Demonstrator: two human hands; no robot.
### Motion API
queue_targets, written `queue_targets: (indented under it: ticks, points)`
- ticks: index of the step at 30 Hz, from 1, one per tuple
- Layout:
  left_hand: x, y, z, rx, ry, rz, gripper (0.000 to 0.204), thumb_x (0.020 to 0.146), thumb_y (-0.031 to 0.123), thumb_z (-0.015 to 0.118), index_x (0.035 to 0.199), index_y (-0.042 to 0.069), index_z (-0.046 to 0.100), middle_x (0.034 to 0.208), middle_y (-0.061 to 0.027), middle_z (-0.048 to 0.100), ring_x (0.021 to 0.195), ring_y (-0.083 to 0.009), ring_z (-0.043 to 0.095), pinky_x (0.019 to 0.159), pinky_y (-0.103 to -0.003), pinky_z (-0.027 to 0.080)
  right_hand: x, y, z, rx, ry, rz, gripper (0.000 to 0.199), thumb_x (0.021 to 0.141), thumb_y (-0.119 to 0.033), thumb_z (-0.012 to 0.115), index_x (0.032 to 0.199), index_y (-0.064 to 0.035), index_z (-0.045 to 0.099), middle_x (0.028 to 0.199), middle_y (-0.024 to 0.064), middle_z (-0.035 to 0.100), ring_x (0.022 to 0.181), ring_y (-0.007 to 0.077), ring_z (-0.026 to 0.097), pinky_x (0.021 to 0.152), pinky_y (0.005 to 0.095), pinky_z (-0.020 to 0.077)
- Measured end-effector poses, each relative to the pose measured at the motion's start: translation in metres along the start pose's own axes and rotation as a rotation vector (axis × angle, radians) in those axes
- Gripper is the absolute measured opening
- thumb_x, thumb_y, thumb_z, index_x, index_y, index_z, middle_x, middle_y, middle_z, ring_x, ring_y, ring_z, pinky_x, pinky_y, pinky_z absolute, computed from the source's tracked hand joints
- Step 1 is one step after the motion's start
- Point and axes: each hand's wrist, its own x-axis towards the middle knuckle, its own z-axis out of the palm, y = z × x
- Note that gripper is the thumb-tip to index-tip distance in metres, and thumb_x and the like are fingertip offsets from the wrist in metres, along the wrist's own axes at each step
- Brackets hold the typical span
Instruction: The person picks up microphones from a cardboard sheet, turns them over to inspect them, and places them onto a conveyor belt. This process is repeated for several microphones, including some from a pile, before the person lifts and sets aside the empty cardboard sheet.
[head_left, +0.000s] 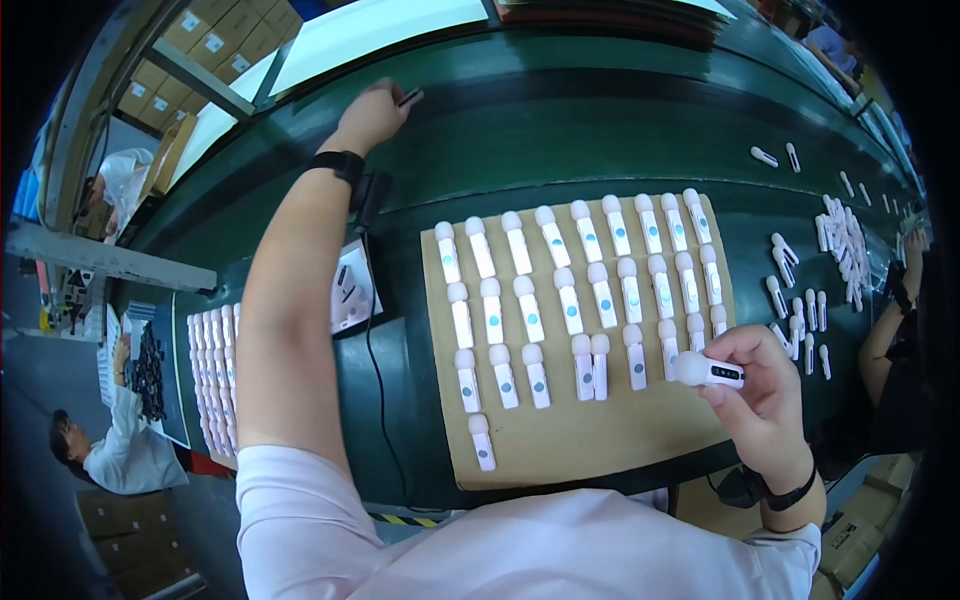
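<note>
R hand (768, 405), lower rt of frame, pinches a white round-headed device (708, 371) betw. thumb & fingers, dark panel toward cam, over the rt side of a tan board (590, 445) lined w/ similar units (569, 310) at ctr. L hand (372, 118), upper L of ctr, extends over the green bench (570, 120), fingers closed on a small dark item (411, 97), too blurred to ID. Loose white pcs (845, 250) lie far rt.
</note>
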Motion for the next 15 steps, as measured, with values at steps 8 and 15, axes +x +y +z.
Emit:
queue_targets:
  ticks: [8,15]
  points:
    - [-0.166,0.072,-0.081,-0.945,0.203,0.178,0.029,0.085,0.013,0.068,0.109,-0.002,0.063,0.093,-0.0078,0.067,0.084,-0.0134,0.064,0.077,-0.026,0.050,-0.004,0.024,0.021,-0.003,-0.091,-0.247,0.025,0.082,-0.002,0.068,0.103,-0.0018,0.056,0.096,0.0075,0.060,0.085,0.0111,0.056,0.075,0.0245,0.0434]
    - [-0.359,0.095,-0.070,-1.241,0.198,0.021,0.028,0.081,0.007,0.071,0.104,-0.002,0.058,0.099,-0.0128,0.065,0.091,-0.0200,0.065,0.082,-0.030,0.051,-0.014,0.047,0.045,-0.053,-0.151,-0.392,0.024,0.079,0.000,0.072,0.101,-0.0014,0.062,0.095,0.0084,0.064,0.087,0.0170,0.062,0.076,0.0278,0.0484]
